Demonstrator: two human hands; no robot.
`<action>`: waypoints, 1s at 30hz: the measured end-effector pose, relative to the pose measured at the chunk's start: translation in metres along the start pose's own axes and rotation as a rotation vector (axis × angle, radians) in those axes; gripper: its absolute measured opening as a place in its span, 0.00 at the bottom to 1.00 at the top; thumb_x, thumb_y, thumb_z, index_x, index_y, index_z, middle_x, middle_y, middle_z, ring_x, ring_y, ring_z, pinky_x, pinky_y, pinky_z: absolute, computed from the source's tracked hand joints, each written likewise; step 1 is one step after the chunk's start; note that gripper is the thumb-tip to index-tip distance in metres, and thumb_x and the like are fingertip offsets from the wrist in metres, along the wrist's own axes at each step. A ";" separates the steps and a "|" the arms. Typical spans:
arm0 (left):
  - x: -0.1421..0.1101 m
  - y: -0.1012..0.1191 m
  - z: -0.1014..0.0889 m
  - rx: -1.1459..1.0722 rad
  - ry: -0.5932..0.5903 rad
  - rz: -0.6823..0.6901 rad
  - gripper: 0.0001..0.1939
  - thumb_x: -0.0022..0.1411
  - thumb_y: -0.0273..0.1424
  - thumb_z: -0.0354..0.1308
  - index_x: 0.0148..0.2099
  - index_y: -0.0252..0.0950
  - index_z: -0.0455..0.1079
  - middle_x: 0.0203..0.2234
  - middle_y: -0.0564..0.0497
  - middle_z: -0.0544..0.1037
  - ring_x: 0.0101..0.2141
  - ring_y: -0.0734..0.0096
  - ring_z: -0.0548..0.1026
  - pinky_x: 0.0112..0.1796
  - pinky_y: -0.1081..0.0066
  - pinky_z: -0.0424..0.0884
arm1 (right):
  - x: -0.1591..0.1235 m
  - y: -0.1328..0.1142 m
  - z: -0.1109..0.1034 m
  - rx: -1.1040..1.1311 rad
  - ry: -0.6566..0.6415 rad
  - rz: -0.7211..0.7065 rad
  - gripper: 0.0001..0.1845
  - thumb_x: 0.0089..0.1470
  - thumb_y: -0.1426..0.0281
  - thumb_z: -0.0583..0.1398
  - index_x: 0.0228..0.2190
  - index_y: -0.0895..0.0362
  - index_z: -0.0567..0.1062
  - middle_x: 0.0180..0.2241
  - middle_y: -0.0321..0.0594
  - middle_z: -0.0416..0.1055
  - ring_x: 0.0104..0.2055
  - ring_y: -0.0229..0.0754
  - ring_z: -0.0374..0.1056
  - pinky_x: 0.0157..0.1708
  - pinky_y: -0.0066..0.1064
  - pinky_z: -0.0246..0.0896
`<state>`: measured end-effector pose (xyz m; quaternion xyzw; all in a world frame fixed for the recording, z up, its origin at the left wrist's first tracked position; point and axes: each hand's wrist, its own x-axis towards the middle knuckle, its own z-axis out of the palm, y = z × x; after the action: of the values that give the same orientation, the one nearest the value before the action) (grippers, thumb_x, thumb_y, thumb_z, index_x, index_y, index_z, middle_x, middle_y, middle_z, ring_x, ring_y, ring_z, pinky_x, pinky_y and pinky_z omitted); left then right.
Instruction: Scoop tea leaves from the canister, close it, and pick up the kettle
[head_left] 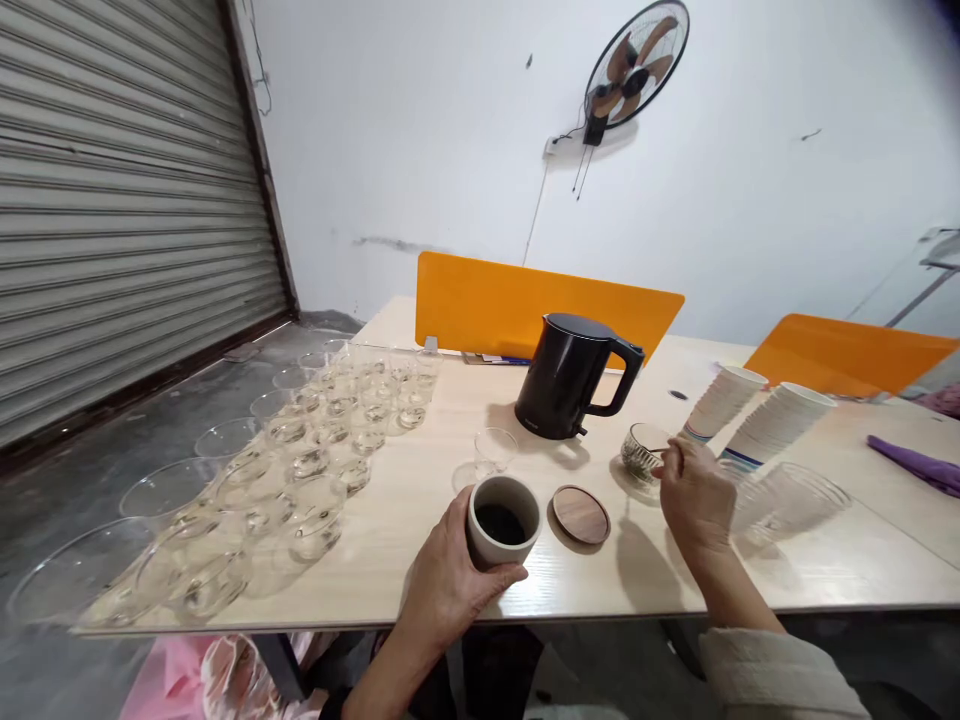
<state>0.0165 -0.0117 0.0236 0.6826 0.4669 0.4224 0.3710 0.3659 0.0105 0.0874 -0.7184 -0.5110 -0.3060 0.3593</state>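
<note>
Cup: was pale grey, round, dark inside; sat beside a wooden disc
Left hand: was curled around the cup
Right hand: pinched a thin utensil at the glass bowl

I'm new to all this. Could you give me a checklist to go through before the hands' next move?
1. Left hand gripping the round pale-grey cup: ok.
2. Right hand at the small ribbed glass bowl, pinching a thin handle: ok.
3. Round brown wooden coaster bare: ok.
4. Cup set on coaster: not ok, hand-held beside it.
5. Shiny black kettle's lid shut: ok.
6. Water in kettle: cannot tell.
</note>
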 end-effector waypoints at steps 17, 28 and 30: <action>-0.001 -0.002 0.002 0.036 0.027 0.033 0.50 0.48 0.42 0.77 0.67 0.46 0.56 0.58 0.48 0.72 0.57 0.51 0.71 0.57 0.55 0.68 | -0.079 -0.047 -0.013 0.175 -0.493 -0.280 0.30 0.62 0.55 0.56 0.62 0.54 0.68 0.55 0.53 0.74 0.54 0.58 0.72 0.49 0.47 0.69; -0.009 0.005 0.014 0.057 0.026 0.041 0.55 0.39 0.41 0.81 0.65 0.45 0.57 0.56 0.47 0.74 0.55 0.49 0.72 0.56 0.53 0.69 | -0.078 -0.055 -0.014 0.398 -0.411 -0.223 0.28 0.64 0.55 0.56 0.62 0.49 0.66 0.57 0.48 0.69 0.59 0.56 0.67 0.56 0.52 0.66; -0.012 0.007 0.022 0.068 0.035 0.024 0.56 0.37 0.41 0.82 0.65 0.43 0.57 0.57 0.45 0.73 0.56 0.48 0.71 0.57 0.51 0.69 | -0.070 -0.071 -0.036 0.459 -0.409 -0.249 0.29 0.65 0.56 0.56 0.65 0.48 0.63 0.61 0.47 0.66 0.62 0.56 0.64 0.58 0.50 0.64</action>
<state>0.0370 -0.0277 0.0191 0.6929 0.4794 0.4224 0.3341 0.2747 -0.0399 0.0654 -0.5972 -0.7122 -0.0737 0.3616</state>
